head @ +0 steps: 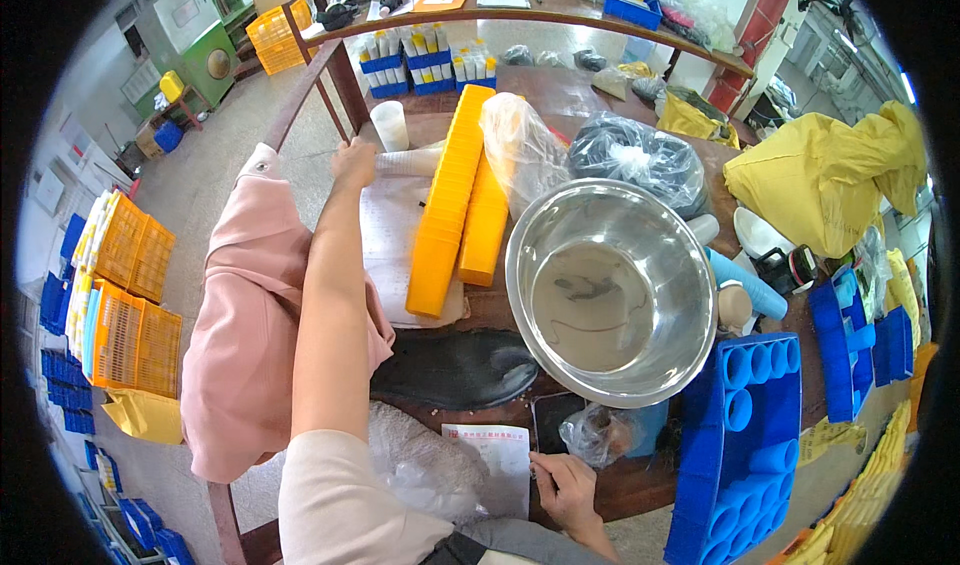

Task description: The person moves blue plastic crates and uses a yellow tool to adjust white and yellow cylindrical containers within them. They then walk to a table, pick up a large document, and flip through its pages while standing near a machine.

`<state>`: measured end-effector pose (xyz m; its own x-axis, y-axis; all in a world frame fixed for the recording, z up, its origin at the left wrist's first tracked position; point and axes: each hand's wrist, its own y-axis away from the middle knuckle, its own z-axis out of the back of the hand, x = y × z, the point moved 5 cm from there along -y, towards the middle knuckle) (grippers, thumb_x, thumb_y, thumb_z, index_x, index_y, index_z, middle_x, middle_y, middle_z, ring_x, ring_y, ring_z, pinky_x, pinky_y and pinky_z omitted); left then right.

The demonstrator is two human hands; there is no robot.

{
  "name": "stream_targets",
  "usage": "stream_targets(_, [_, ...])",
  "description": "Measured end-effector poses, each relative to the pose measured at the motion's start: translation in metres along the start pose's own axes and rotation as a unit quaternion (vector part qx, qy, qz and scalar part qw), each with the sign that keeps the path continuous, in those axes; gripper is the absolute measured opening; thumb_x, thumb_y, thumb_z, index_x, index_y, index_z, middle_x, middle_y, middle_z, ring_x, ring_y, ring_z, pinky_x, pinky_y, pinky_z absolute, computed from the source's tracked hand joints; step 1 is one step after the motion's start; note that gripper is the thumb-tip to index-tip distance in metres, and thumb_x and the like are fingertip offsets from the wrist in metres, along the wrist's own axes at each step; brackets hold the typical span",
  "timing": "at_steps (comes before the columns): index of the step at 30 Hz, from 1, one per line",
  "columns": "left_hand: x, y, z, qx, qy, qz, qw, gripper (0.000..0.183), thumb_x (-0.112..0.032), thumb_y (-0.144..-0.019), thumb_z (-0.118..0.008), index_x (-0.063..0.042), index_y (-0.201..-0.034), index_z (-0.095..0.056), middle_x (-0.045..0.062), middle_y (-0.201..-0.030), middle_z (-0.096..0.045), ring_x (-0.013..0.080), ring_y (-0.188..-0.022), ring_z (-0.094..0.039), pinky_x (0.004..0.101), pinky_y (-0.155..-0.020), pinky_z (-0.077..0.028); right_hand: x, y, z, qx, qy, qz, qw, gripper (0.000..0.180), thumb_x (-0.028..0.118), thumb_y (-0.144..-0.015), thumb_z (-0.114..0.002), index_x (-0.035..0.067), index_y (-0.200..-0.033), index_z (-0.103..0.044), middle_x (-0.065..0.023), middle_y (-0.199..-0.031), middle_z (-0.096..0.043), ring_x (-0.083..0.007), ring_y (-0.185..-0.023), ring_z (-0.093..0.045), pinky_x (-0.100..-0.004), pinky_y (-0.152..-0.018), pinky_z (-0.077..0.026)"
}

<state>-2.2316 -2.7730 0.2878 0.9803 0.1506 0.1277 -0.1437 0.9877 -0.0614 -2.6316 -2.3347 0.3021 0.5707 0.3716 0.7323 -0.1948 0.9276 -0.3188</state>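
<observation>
My left hand (354,161) reaches to the far left of the table, at the end of a lying stack of translucent plastic cups (409,161). Its fingers are mostly hidden, so I cannot tell whether it grips the stack. Just beyond stands a white plastic cup (390,126). Close to my body, my right hand (568,488) has curled fingers beside the right edge of a printed paper sheet (495,464). Whether it pinches the paper is unclear. Two stacks of yellow plastic cups (448,212) lie right of my left hand. A large steel bowl (611,377) sits right of them.
A blue crate (694,430) holding light blue cups stands at the right. Behind the bowl lies a clear bag of dark material (637,164). A pink garment (247,325) hangs over the left rail. Yellow sacks (810,182) lie at the far right.
</observation>
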Motion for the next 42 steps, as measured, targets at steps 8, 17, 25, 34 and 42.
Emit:
stream_targets(8, [-0.004, 0.017, 0.096, -0.026, 0.046, -0.13, 0.99, 0.043, -0.018, -0.065, -0.076, -0.008, -0.104, -0.062, 0.017, -0.1, -0.068, 0.0337, -0.099, -0.065, 0.0441, -0.081, -0.053, 0.014, 0.009, 0.015, 0.007, -0.031, 0.069, 0.997, 0.024, -0.001, -0.076, -0.069, 0.006, -0.099, -0.067, -0.0093, -0.082, -0.067, -0.026, -0.064, -0.062, -0.0345, -0.058, -0.049])
stream_targets(17, [-0.02, 0.13, 0.239, -0.147, 0.053, -0.135, 0.979, 0.045, -0.01, -0.068, -0.074, -0.004, -0.109, -0.057, 0.019, -0.099, -0.068, 0.0369, -0.098, -0.064, 0.0466, -0.082, -0.05, 0.007, 0.031, 0.051, 0.033, -0.109, 0.1, 0.988, 0.018, 0.002, -0.081, -0.067, 0.005, -0.099, -0.067, -0.008, -0.079, -0.066, -0.0245, -0.061, -0.059, -0.0337, -0.055, -0.047])
stream_targets(25, [-0.026, 0.218, 0.322, -0.354, 0.079, -0.116, 0.925, 0.036, -0.012, -0.073, -0.069, -0.005, -0.105, -0.052, 0.019, -0.088, -0.066, 0.0394, -0.085, -0.064, 0.0456, -0.076, -0.049, -0.013, 0.046, 0.062, 0.05, -0.239, 0.037, 0.969, 0.014, 0.0, -0.09, -0.061, 0.0, -0.103, -0.066, -0.0092, -0.08, -0.067, -0.0132, -0.066, -0.063, -0.0237, -0.057, -0.049])
stream_targets(34, [0.006, 0.376, 0.409, -0.524, 0.185, -0.074, 0.828, 0.029, -0.022, -0.079, -0.073, -0.005, -0.096, -0.056, 0.011, -0.078, -0.066, 0.0234, -0.066, -0.064, 0.0352, -0.065, -0.05, 0.002, 0.04, 0.068, -0.109, -0.237, 0.036, 0.965, 0.017, 0.008, -0.094, -0.057, -0.002, -0.107, -0.063, -0.0089, -0.082, -0.067, -0.0123, -0.068, -0.06, -0.025, -0.064, -0.049])
stream_targets(42, [0.093, 0.591, 0.372, -0.419, 0.325, -0.012, 0.848, 0.023, -0.016, -0.081, -0.075, -0.006, -0.089, -0.056, -0.002, -0.073, -0.058, 0.0041, -0.065, -0.052, 0.0202, -0.058, -0.043, 0.137, 0.013, 0.055, -0.121, -0.246, 0.172, 0.946, 0.089, 0.066, -0.085, -0.057, -0.004, -0.138, -0.039, -0.0189, -0.145, -0.036, -0.033, -0.132, -0.04, -0.0423, -0.102, -0.039])
